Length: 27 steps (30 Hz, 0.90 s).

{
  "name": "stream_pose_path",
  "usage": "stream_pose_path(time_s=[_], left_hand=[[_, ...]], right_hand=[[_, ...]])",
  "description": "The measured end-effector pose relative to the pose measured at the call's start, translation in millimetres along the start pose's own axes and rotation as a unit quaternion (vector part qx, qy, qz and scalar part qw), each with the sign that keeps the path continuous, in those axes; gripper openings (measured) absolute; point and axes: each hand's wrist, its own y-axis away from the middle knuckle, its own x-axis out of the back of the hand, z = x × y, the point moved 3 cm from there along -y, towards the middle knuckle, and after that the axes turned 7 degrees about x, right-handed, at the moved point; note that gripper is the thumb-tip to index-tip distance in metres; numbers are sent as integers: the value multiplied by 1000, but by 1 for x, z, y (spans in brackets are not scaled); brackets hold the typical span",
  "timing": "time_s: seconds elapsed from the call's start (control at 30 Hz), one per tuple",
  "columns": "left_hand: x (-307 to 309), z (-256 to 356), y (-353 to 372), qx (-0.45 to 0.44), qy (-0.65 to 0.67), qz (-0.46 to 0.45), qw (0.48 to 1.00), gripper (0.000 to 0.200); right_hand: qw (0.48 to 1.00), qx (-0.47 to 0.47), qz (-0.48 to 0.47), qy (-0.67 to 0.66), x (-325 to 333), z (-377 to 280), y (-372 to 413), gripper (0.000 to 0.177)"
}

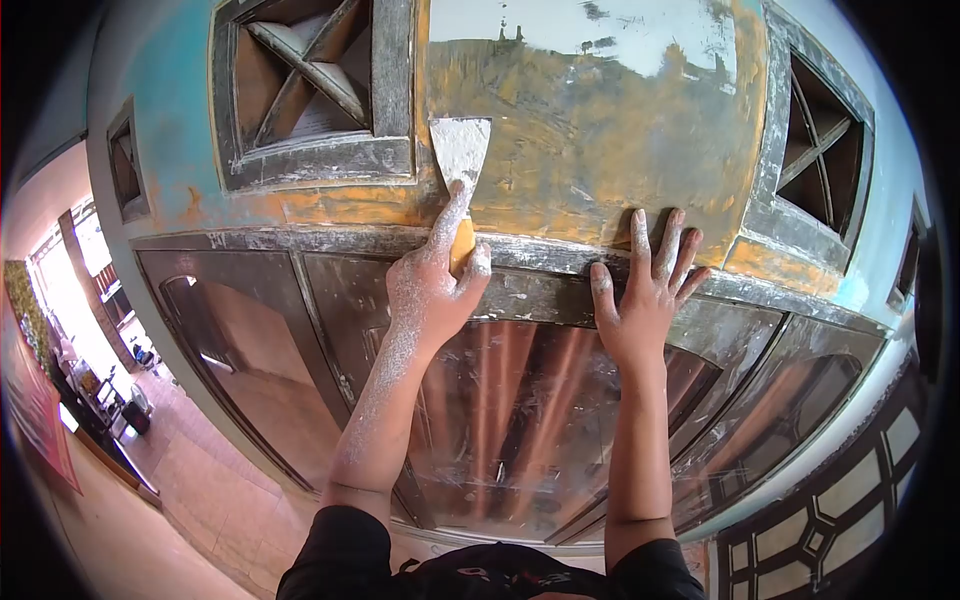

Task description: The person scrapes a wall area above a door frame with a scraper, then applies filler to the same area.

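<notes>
Scraper (460, 152): light, stiff blade with a little spring, dusty so likely slick; best taken by the yellow handle. Lies blade-flat on the wall (600, 140), just above the ledge (330, 240). Left hand (428, 292) grip closed round the handle, forefinger along the blade. Right hand (640, 300) spread open, flat across the ledge, holding nothing.

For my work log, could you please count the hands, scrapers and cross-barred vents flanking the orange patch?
Hands: 2, the left hand in a grip on the scraper, the right hand flat on the wall
Scraper: 1
Vents: 2, the left vent and the right vent
Total: 5
</notes>
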Motion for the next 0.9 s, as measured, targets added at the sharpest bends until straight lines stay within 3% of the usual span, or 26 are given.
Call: stream_pose_path(time_s=[0.07,0.17,0.2,0.3,0.33,0.37,0.43,0.5,0.57,0.6,0.7,0.77,0.83,0.87,0.9], left_hand=[[0,7,3,69,27,-74,995,75],[-8,11,12,81,101,-93,987,75],[-9,16,15,75,136,-102,983,74],[-22,16,24,25,193,-134,972,72],[-26,19,24,-43,183,-118,975,68],[-27,18,27,-46,184,-121,974,68],[-26,24,28,-26,189,-165,968,64],[-20,34,25,-45,185,-159,969,62],[-19,37,22,11,154,-259,953,66],[-18,43,18,-77,83,-207,972,72],[-19,59,22,-88,11,-254,963,78],[-23,59,26,-103,5,-244,964,79],[-22,63,26,-124,11,-220,967,74],[-20,60,23,-162,45,-162,972,66],[-17,52,19,-173,70,-102,977,51]], right_hand=[[999,-12,-12,-31,7,-9,0,71],[994,3,-83,-76,23,-37,3,64],[990,12,-114,-85,25,-47,6,61],[978,47,-77,-187,26,-72,11,59],[965,19,-113,-236,24,-76,14,59],[947,-10,-148,-284,23,-78,16,60],[931,-14,-126,-341,11,-76,21,61],[871,-59,-83,-481,8,-76,26,62],[864,-88,-119,-482,14,-73,26,60],[854,-117,-156,-483,14,-71,28,58],[882,-80,-63,-460,18,-64,24,53],[883,-112,-69,-451,27,-64,24,46],[882,-126,-64,-450,24,-56,29,42],[907,-74,2,-415,14,-48,34,34],[908,-74,3,-413,18,-45,33,34]])
